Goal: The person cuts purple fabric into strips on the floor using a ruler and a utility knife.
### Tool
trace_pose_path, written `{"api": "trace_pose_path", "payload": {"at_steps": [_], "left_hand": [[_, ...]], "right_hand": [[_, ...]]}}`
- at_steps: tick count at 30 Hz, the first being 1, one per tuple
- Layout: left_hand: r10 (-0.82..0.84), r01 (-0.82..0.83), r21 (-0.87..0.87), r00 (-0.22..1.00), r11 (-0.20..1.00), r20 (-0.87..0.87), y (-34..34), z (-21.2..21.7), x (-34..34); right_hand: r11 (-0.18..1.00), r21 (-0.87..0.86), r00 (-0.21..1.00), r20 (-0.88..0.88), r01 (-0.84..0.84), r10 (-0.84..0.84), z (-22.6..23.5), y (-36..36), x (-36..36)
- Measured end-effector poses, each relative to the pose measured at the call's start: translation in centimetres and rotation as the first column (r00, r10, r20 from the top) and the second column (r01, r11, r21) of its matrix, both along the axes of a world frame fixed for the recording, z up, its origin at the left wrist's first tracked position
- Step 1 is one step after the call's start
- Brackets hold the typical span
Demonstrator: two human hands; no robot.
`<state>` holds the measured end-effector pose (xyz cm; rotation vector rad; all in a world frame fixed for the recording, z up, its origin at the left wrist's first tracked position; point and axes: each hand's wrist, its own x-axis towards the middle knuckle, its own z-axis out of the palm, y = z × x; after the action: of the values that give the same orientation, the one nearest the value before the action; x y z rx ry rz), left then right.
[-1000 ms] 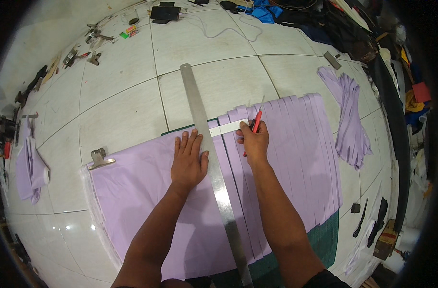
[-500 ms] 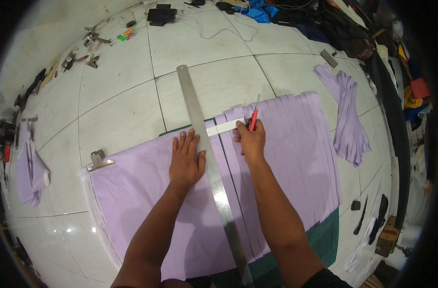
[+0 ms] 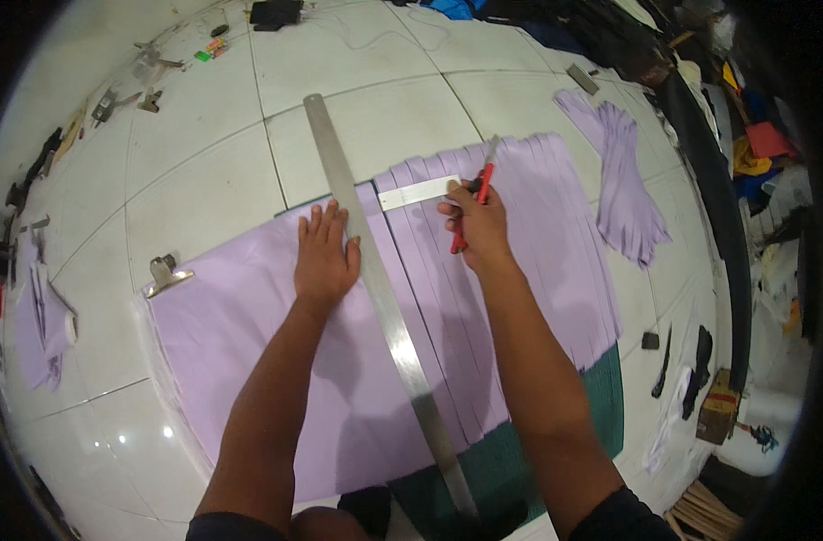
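Lilac fabric (image 3: 240,361) lies spread on a green cutting mat (image 3: 596,406), its right part cut into long parallel strips (image 3: 547,243). A long steel ruler (image 3: 389,316) runs across the fabric from far to near. My left hand (image 3: 326,261) rests flat on the fabric just left of the ruler, fingers stretched out, thumb close to its edge. My right hand (image 3: 483,225) grips a red utility knife (image 3: 485,183), blade pointing away. Its fingers also pinch the right end of a short white measuring strip (image 3: 416,194), which lies across the cut strips right of the ruler.
A metal bulldog clip (image 3: 168,275) grips the fabric's left corner. A bundle of lilac strips (image 3: 623,180) lies on the tiled floor at right, folded lilac fabric (image 3: 43,329) at far left. Dark cloth (image 3: 709,180) and a small box (image 3: 718,406) line the right side.
The whole view has shifted. My right hand has drawn the white strip slightly right, so a narrow band of fabric shows between it and the ruler. My left hand stays flat beside the ruler.
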<state>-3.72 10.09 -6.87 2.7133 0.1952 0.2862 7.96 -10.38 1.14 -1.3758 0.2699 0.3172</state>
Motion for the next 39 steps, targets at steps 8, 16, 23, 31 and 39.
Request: {"api": "trace_pose_path", "payload": {"at_steps": [8, 16, 23, 31, 39], "left_hand": [[-0.051, 0.032, 0.111, 0.984, 0.993, 0.173, 0.5, -2.8, 0.9], [-0.126, 0.134, 0.126, 0.990, 0.983, -0.071, 2.1, -0.8, 2.7], [-0.201, 0.302, 0.173, 0.874, 0.938, -0.442, 1.2, 3.2, 2.9], [-0.224, 0.319, 0.182, 0.886, 0.930, -0.407, 2.6, 2.2, 2.8], [-0.242, 0.331, 0.164, 0.882, 0.929, -0.404, 2.2, 2.2, 2.8]], "right_hand": [[0.935, -0.206, 0.944, -0.106, 0.287, -0.313, 1.0, -19.0, -17.9], [0.861, -0.392, 0.888, -0.188, 0.323, -0.419, -1.6, -28.8, -34.0], [0.923, -0.352, 0.945, -0.221, 0.155, -0.243, -2.8, -25.4, -36.7], [0.885, -0.444, 0.947, -0.202, 0.139, -0.250, -3.2, -23.3, -36.7], [0.850, -0.504, 0.950, -0.163, 0.150, -0.265, -4.4, -23.2, -36.4]]}}
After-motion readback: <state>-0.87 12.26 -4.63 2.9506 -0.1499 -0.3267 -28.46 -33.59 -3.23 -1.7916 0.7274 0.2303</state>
